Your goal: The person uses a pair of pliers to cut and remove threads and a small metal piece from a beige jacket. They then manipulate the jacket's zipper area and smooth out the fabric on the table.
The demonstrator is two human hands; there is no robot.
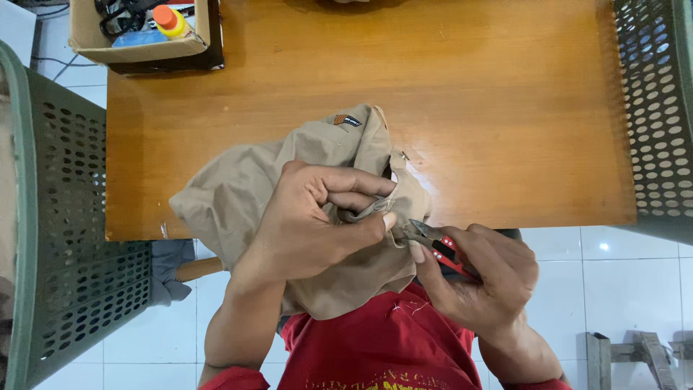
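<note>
We see the left hand pinching a fold of soft, limp khaki cloth garment, draped over the wooden tabletop edge. Our right hand squeezes red-handled thread snips. The floppy fabric likely needs pinching taut beside the blades.

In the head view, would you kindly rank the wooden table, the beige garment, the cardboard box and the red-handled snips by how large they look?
1. Wooden table
2. Beige garment, though it lies nearer the camera
3. Cardboard box, cut off by the frame edge, so unsure
4. Red-handled snips, partly hidden in the right hand
</note>
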